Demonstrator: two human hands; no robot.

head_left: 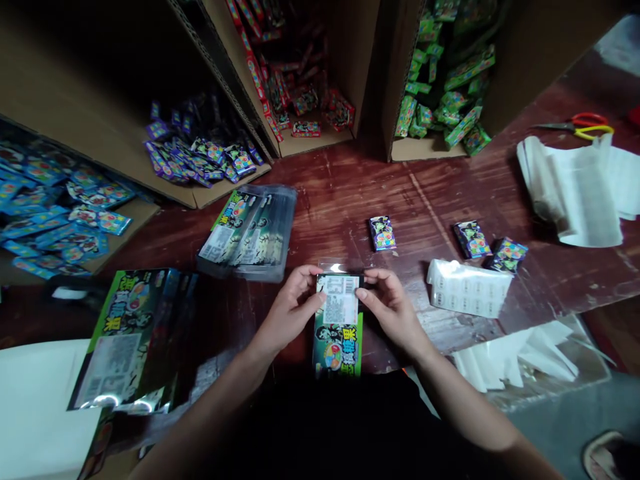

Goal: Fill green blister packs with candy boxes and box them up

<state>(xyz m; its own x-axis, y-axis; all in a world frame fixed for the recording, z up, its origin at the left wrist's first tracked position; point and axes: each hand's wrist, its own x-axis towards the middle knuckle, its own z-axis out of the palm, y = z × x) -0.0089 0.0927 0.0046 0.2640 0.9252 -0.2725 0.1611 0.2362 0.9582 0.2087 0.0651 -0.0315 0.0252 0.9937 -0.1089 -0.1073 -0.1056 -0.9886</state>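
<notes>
Between my hands lies a green and black candy package with a white printed label, near the table's front edge. A clear flap sticks out at its far end. My left hand pinches its far left corner between thumb and fingers. On the opposite corner, my right hand has the same kind of pinch. A little beyond stands a small purple candy box. Right of my right hand is a sheet of round stickers, with two more purple boxes just behind it.
Cardboard boxes of blue, purple, red and green candy packs line the back. Packages are stacked at left and centre-left. Scissors, white backing paper and a scrap-filled clear bag lie right.
</notes>
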